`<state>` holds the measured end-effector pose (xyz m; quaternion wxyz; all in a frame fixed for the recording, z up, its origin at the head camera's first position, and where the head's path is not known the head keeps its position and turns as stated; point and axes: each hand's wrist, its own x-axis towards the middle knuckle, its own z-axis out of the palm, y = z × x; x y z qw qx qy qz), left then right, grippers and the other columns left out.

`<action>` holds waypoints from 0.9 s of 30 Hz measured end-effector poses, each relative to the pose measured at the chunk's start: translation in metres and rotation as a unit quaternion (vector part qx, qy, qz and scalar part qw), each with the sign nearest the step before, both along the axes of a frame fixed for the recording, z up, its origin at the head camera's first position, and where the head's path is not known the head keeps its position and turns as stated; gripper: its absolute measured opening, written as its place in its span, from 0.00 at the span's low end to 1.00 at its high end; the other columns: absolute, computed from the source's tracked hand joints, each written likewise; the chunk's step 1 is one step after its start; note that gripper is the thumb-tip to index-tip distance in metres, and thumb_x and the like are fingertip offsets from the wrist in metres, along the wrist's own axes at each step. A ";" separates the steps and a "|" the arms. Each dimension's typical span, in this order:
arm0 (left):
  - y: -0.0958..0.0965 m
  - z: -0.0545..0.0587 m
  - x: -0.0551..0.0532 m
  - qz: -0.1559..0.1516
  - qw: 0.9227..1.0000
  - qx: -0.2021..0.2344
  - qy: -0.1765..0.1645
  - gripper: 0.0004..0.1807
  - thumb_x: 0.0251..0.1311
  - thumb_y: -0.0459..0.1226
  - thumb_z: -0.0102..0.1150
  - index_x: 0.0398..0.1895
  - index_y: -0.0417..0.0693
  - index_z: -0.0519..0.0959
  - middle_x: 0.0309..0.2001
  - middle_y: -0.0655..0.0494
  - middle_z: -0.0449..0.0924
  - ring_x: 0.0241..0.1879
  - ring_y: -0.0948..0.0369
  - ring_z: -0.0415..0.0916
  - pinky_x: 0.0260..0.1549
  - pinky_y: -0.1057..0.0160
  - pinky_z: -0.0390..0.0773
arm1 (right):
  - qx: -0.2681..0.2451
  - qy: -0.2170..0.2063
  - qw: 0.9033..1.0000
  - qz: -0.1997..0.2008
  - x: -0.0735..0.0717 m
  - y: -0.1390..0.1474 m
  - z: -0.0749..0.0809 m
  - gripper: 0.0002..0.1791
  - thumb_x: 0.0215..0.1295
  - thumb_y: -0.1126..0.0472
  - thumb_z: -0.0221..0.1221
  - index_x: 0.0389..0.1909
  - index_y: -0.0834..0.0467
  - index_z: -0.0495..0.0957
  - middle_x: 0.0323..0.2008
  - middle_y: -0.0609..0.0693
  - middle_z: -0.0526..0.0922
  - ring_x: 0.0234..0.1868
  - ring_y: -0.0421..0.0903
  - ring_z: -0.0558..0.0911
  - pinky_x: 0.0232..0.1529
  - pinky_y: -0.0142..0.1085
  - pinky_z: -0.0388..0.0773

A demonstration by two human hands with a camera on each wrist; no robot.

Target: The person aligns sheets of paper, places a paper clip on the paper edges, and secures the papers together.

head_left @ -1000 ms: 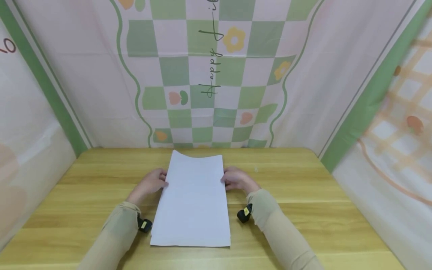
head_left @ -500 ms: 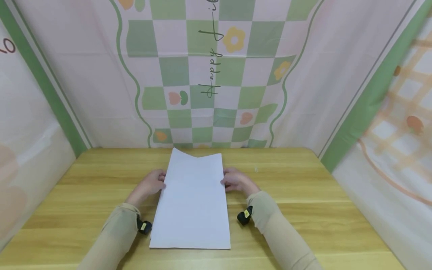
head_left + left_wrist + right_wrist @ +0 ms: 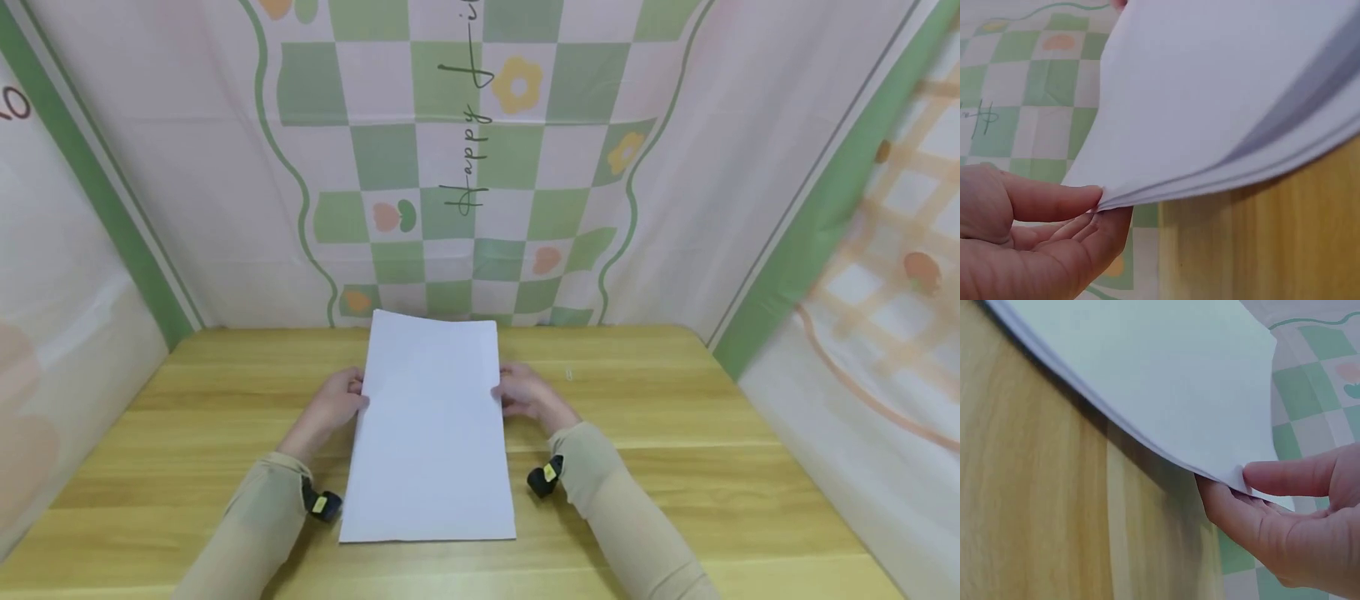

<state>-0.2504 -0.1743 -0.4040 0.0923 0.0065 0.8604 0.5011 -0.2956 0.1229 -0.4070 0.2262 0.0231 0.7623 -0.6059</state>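
Observation:
Several white sheets of paper (image 3: 431, 433) lie together in a stack in the middle of the head view, their far part raised and bowed. My left hand (image 3: 330, 410) pinches the left edge, thumb on top and fingers beneath. On the opposite edge, my right hand (image 3: 531, 396) grips the stack the same way. Layered edges of the paper (image 3: 1210, 94) spread slightly apart in the left wrist view. In the right wrist view the sheets (image 3: 1166, 381) run close together toward the thumb.
A small looped thing like a paper clip (image 3: 568, 375) lies on the wooden table (image 3: 660, 467), right of the paper. Behind the table hangs a checkered green and white cloth (image 3: 442, 167). Each wrist wears a small black camera.
The far end of the paper has risen and shifted away from me, and its dipped far edge has become nearly straight. Both hands keep their hold, having moved only slightly.

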 end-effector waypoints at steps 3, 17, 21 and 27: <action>0.000 0.000 -0.001 0.012 1.000 0.007 -0.007 0.21 0.62 0.26 0.46 0.59 0.28 0.65 0.57 0.30 0.70 0.58 0.41 0.68 0.58 0.46 0.70 | -0.010 0.004 1.000 -0.007 0.000 -0.001 0.001 0.31 0.63 0.76 0.47 0.69 0.68 0.54 0.58 0.68 0.69 0.53 0.58 0.75 0.55 0.51 0.75; 0.004 0.001 -0.001 0.063 0.996 0.058 -0.003 0.25 0.65 0.28 0.43 0.65 0.27 0.58 0.61 0.29 0.65 0.62 0.40 0.64 0.63 0.46 0.64 | -0.028 0.019 0.999 -0.038 0.004 -0.006 0.010 0.31 0.67 0.72 0.46 0.70 0.68 0.50 0.65 0.67 0.62 0.64 0.62 0.67 0.62 0.53 0.67; 0.005 0.002 0.000 0.072 0.995 0.073 0.006 0.24 0.65 0.28 0.43 0.63 0.28 0.60 0.61 0.30 0.65 0.62 0.41 0.64 0.63 0.47 0.65 | -0.029 0.020 0.998 -0.045 0.006 -0.006 0.014 0.32 0.68 0.71 0.46 0.71 0.67 0.48 0.68 0.66 0.59 0.66 0.62 0.65 0.63 0.54 0.66; 0.007 0.005 0.002 0.091 0.992 0.078 0.030 0.19 0.64 0.28 0.42 0.58 0.30 0.66 0.54 0.33 0.71 0.53 0.46 0.71 0.54 0.52 0.72 | -0.032 0.036 0.998 -0.052 0.007 -0.008 0.018 0.30 0.68 0.69 0.47 0.69 0.67 0.52 0.68 0.65 0.59 0.67 0.60 0.64 0.64 0.55 0.63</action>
